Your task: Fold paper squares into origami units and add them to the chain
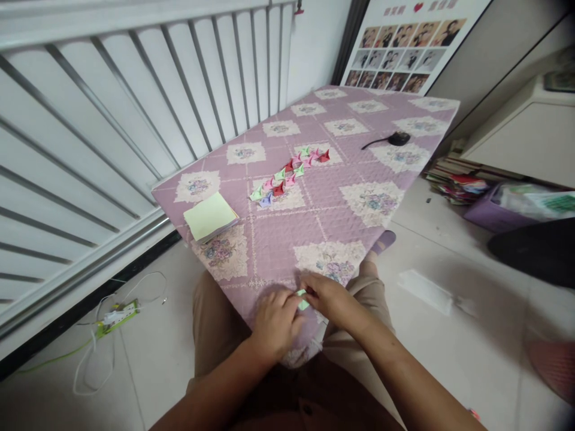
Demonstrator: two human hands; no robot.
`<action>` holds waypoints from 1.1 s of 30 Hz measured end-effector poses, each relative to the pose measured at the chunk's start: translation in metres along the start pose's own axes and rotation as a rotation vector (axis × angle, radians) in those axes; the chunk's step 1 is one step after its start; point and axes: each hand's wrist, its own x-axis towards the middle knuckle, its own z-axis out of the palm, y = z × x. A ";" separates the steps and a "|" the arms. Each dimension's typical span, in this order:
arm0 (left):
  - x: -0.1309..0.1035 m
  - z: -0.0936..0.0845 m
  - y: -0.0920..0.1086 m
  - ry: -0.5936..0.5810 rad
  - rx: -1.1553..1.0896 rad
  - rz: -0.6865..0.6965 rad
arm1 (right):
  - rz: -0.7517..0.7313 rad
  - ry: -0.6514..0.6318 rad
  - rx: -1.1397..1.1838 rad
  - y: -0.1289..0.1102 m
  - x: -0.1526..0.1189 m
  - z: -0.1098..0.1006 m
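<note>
Near the front corner of the cloth-covered table, a small light green folded paper (303, 300) lies between my two hands. My left hand (275, 317) rests on the cloth with its fingers bent, the fingertips holding the paper's left edge. From the other side, my right hand (327, 297) pinches the paper at its upper right; the fingers cover part of it. Farther up the table, several small folded paper pieces (279, 189) in red, pink, green and blue are set out in two slanting rows. A stack of square paper sheets (210, 216), light green on top, lies at the left edge.
The table wears a purple flowered cloth (278, 251). A black object with a thin tail (399, 139) lies toward its far right. A white radiator (135, 90) runs along the left. On the floor are a power strip (117, 317) with cables and a purple bin (494, 209).
</note>
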 end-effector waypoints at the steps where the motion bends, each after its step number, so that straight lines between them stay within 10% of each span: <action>1: 0.006 -0.003 -0.002 0.007 -0.031 -0.039 | -0.005 0.007 0.001 0.000 -0.001 0.000; 10: 0.042 -0.012 -0.011 -0.148 0.027 -0.056 | -0.024 0.044 0.039 0.000 -0.005 0.000; 33: 0.032 -0.009 -0.014 -0.148 0.133 0.073 | -0.154 0.126 -0.225 0.000 -0.020 0.010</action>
